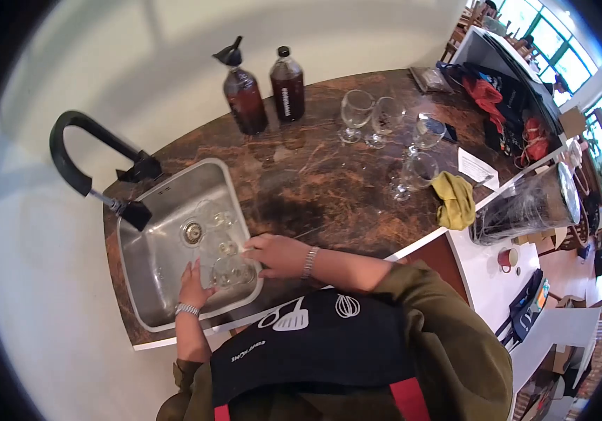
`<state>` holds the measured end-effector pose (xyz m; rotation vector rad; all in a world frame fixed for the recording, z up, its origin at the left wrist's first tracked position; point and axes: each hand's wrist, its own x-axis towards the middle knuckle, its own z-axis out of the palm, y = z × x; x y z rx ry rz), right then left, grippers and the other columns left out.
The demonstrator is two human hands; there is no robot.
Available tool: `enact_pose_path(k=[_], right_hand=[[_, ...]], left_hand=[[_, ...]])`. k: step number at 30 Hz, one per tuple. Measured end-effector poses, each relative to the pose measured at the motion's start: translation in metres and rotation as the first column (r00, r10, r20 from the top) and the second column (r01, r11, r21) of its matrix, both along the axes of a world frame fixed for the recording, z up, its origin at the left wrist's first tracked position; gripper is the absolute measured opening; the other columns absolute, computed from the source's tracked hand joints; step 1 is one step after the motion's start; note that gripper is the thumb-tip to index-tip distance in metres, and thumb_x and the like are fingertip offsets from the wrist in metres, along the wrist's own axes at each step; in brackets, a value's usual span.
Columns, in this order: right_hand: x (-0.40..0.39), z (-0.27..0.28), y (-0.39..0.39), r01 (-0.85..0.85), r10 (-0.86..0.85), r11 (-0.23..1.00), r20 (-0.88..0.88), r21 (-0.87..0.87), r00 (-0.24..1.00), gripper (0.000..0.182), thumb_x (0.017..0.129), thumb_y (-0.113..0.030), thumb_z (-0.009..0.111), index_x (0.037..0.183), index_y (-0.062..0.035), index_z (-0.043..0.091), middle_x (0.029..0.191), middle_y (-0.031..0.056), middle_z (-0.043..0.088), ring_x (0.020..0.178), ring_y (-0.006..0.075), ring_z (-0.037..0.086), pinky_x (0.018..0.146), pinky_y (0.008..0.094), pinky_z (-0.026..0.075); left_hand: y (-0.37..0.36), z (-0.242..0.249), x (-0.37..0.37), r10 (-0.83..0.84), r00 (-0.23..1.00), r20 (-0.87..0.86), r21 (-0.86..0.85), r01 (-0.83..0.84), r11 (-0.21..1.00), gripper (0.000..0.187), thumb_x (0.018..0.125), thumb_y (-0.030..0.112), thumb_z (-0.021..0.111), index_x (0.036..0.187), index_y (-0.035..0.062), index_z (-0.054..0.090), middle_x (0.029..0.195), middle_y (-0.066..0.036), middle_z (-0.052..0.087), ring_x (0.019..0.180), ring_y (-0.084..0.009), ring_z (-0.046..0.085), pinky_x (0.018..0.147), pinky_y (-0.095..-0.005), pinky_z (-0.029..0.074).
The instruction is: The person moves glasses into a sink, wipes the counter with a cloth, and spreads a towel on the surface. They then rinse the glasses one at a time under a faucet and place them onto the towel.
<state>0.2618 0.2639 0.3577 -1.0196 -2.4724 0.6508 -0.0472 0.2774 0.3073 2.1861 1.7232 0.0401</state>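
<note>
A steel sink (148,261) set in the brown stone counter holds several clear wine glasses lying on its floor. My left hand (193,282), with a metal watch on the wrist, is down inside the sink with fingers spread, touching the left side of the nearest glass (233,274). My right hand (275,255), a bracelet on its wrist, reaches over the sink's right rim with its fingers curled onto that same glass. Further glasses (218,219) lie near the drain (192,232).
A black faucet (76,158) arches over the sink's left. Two dark bottles (247,98), (287,88) stand at the counter's back. Several upright wine glasses (355,112) and a yellow cloth (455,200) are to the right. A wrapped appliance (525,207) sits on a white table.
</note>
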Motion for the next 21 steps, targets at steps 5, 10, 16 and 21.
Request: enact_pose_path(k=[5, 10, 16, 21], right_hand=[[0.166, 0.077, -0.059, 0.491, -0.432, 0.852, -0.286, 0.180, 0.855, 0.020, 0.074, -0.013, 0.069, 0.094, -0.0098, 0.065, 0.100, 0.0074, 0.060, 0.096, 0.0271, 0.058, 0.085, 0.0388, 0.048], [0.322, 0.090, -0.069, 0.947, -0.774, 0.320, -0.584, -0.029, 0.244, 0.011, 0.079, -0.004, 0.065, 0.089, -0.0038, 0.060, 0.089, 0.0068, 0.059, 0.079, 0.0184, 0.056, 0.067, 0.0289, 0.046], [0.418, 0.027, -0.017, 0.880, -0.862, 0.461, -0.294, -0.114, 0.414, 0.090, 0.068, -0.024, 0.079, 0.140, -0.0024, 0.029, 0.139, 0.0200, 0.037, 0.129, 0.0323, 0.038, 0.108, 0.0393, 0.031], [0.406, 0.059, 0.012, 0.863, -0.849, 0.497, -0.155, 0.091, 0.505, 0.086, 0.066, -0.021, 0.080, 0.135, 0.0001, 0.036, 0.129, 0.0254, 0.046, 0.123, 0.0361, 0.044, 0.103, 0.0377, 0.036]], left_hand=[[-0.007, 0.105, 0.090, 0.054, 0.925, -0.377, -0.124, -0.108, 0.986, 0.055, 0.076, 0.034, 0.071, 0.122, 0.0092, 0.054, 0.121, -0.016, 0.056, 0.112, -0.0343, 0.053, 0.094, -0.0409, 0.045], [0.025, 0.161, 0.268, -0.370, 0.842, 0.394, 0.266, 0.281, 0.922, 0.036, 0.080, 0.023, 0.070, 0.108, 0.0037, 0.057, 0.099, -0.010, 0.061, 0.093, -0.0242, 0.059, 0.087, -0.0323, 0.046], [0.047, 0.089, 0.456, -0.570, 0.563, 0.599, 0.349, 0.456, 0.818, 0.112, 0.052, 0.044, 0.088, 0.137, 0.0007, 0.031, 0.132, -0.019, 0.044, 0.123, -0.0317, 0.045, 0.104, -0.0401, 0.036], [0.018, 0.097, 0.494, -0.498, 0.579, 0.646, 0.266, 0.440, 0.858, 0.102, 0.054, 0.046, 0.085, 0.134, 0.0020, 0.037, 0.130, -0.017, 0.048, 0.122, -0.0318, 0.045, 0.103, -0.0392, 0.037]])
